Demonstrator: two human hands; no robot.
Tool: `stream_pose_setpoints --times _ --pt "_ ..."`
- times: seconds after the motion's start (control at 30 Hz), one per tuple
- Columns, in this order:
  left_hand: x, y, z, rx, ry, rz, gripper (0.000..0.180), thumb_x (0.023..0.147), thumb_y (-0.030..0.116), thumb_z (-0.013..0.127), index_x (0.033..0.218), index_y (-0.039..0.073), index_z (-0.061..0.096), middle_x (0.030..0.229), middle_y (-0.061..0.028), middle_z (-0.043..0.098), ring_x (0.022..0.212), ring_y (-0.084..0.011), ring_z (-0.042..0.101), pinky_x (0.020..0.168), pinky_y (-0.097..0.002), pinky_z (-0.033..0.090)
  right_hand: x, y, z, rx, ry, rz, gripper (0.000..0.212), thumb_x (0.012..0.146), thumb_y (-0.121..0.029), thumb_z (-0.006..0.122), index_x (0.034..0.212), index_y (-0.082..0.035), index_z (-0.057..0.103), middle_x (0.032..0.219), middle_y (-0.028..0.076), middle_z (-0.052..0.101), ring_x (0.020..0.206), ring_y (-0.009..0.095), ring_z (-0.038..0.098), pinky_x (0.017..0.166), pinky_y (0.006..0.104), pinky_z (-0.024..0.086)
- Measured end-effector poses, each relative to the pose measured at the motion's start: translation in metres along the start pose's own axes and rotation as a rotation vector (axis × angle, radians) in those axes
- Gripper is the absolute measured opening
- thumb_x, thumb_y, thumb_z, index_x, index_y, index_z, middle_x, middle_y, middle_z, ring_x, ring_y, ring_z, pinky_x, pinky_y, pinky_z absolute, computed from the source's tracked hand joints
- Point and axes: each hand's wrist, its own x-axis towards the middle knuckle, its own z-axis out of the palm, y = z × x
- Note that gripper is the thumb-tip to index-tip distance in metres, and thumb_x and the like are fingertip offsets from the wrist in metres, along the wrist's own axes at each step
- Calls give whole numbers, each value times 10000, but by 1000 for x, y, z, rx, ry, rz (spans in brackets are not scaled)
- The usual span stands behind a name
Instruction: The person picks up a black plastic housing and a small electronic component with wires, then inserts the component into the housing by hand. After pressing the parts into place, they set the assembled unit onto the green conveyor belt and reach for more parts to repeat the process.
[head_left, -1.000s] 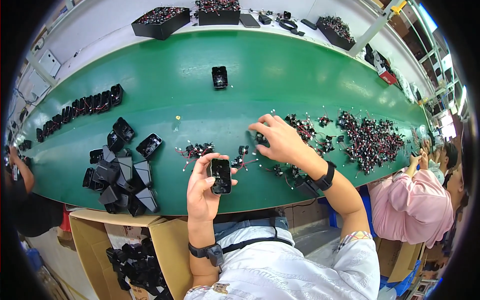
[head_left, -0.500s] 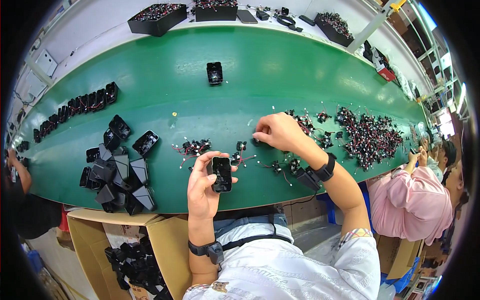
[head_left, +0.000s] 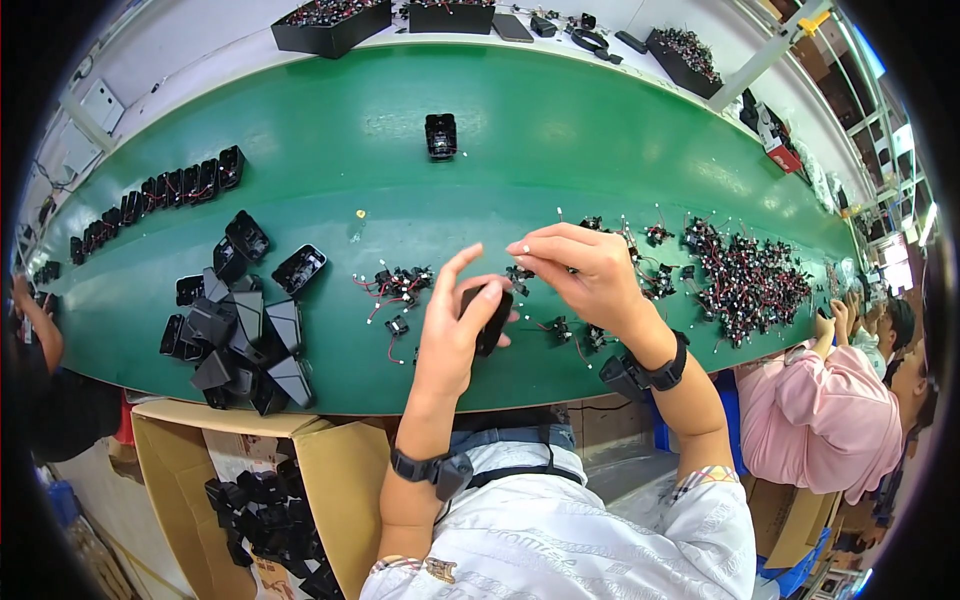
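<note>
Over the green surface (head_left: pixel 300 130), the left hand (head_left: pixel 452 335), its grip closed around a black housing (head_left: pixel 492 325), has turned it edge-on, while the right hand (head_left: pixel 590 270) has risen, fingertips pinching a small white connector (head_left: pixel 525 249), so both parts now sit near each other.

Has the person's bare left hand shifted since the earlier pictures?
Yes, the left hand has moved to the right, judged against the lone black open plastic housing on the smooth green tabletop.
</note>
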Motion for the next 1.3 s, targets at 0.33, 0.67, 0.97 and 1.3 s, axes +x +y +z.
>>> stream_pose_setpoints --times 0.33,0.67,0.97,1.3 --pt "13 -8 8 1 -10 81 314 898 114 758 1153 42 588 1026 -54 665 815 -143 690 604 -241 563 -7 4 1 146 -47 122 164 840 30 751 992 -27 773 924 86 737 761 159 711 648 266 572" --pt "17 -16 8 21 -25 150 286 856 70 787 1082 43 613 958 -35 671 760 -84 633 623 -229 541 -14 -2 -2 131 93 101 192 810 83 744 954 -40 777 887 73 720 751 153 699 644 269 561" --pt "37 -9 5 809 276 592 326 907 196 738 1131 22 578 979 -45 639 790 -115 611 694 -267 519 -23 -2 -6 209 262 -19 246 801 136 735 997 -12 734 963 133 716 797 174 697 655 257 568" --pt "-28 -7 16 -12 -336 12 328 1055 273 541 1153 -22 645 970 -83 691 800 -128 678 637 -252 551 -38 -29 -7 175 199 -97 273 732 120 755 954 -39 742 936 106 712 788 250 697 687 341 569"
